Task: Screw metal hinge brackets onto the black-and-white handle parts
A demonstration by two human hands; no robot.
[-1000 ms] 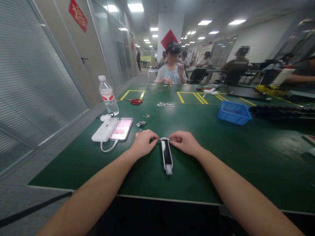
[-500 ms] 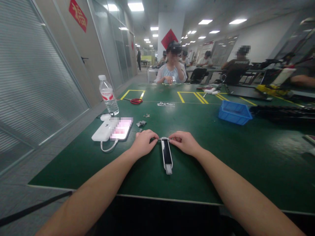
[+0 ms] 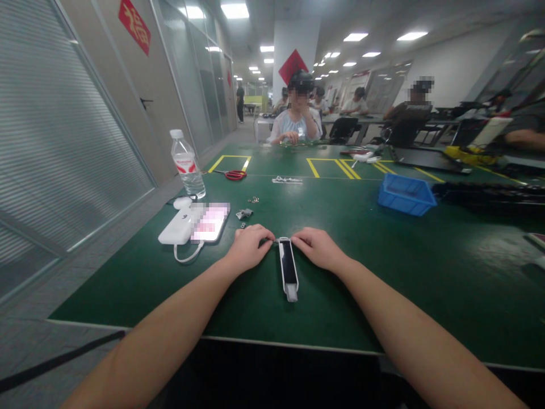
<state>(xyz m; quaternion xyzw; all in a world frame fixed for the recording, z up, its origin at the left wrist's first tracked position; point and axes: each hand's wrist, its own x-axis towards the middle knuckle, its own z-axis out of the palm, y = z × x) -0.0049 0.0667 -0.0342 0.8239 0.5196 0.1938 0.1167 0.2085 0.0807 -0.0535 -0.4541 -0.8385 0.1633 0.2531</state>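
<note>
A narrow white-framed strip with a black middle (image 3: 289, 264) lies lengthwise on the table in front of me, a pale grey tab (image 3: 292, 292) at its near end. My left hand (image 3: 250, 247) is closed in a pinch at the left of the strip's far end, where a thin silvery piece (image 3: 276, 241) shows by the fingertips. On the opposite side, my right hand (image 3: 318, 246) has thumb and fingers pinched together at the far right corner. What lies between those right fingertips is too small to make out. Both hands rest low on the table.
Left of my hands are small metal parts (image 3: 244, 214), a phone (image 3: 213, 221), a white power bank with cable (image 3: 176, 224) and a water bottle (image 3: 187, 165). Farther off lie red-handled scissors (image 3: 235, 175), white pieces (image 3: 287, 180) and a blue bin (image 3: 406, 195). A person (image 3: 298, 122) sits opposite.
My right fingers have shifted slightly at the strip's far right corner and look more drawn together. The left hand and the strip stay almost where they were.
</note>
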